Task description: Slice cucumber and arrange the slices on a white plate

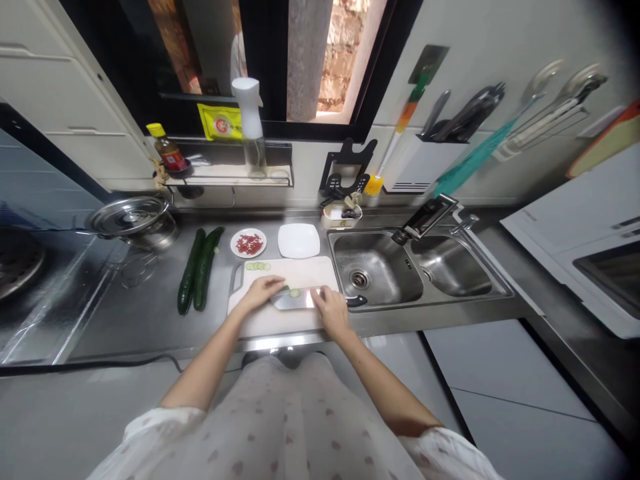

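Observation:
My left hand (264,292) is over the white cutting board (280,325), its fingertips closed on a short cucumber piece (285,289), mostly hidden. A kitchen knife (293,301) lies nearly flat, blade toward my left hand, with its black handle sticking out past the board's right edge. My right hand (331,310) covers the rear of the blade, fingers closed there; the exact grip is partly hidden. One pale cucumber slice (295,293) rests at the blade. Farther up the board, several cucumber slices (258,266) form an overlapping row.
Two whole cucumbers (202,270) lie left of the board. Behind it are a plate of chopped red pieces (249,243) and a white square plate (299,241). A steel pot (135,223) stands far left. The double sink (375,267) and faucet (425,219) are at right.

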A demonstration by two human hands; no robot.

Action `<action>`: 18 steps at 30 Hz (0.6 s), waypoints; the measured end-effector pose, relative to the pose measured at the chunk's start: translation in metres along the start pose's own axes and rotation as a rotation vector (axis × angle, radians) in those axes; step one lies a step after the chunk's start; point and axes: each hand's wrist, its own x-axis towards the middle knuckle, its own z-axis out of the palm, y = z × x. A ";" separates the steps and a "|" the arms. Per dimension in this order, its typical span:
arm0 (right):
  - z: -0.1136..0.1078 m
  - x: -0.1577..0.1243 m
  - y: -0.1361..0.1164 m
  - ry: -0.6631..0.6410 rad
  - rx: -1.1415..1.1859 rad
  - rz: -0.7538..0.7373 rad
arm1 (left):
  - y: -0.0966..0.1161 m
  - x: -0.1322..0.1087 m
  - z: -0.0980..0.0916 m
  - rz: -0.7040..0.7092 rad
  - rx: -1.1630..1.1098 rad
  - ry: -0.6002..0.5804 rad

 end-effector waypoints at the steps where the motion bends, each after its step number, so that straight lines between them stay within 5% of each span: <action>1: 0.001 0.001 0.000 0.011 -0.003 -0.015 | 0.004 -0.001 0.001 0.019 -0.007 -0.058; 4: 0.004 0.002 0.000 0.029 -0.006 -0.046 | 0.012 -0.004 0.005 0.059 0.044 -0.152; 12: 0.013 -0.004 -0.001 0.061 -0.019 -0.080 | 0.011 -0.004 0.018 0.104 0.055 -0.169; 18: 0.027 -0.010 0.008 0.193 -0.018 -0.092 | -0.004 0.003 0.022 -0.066 0.048 0.038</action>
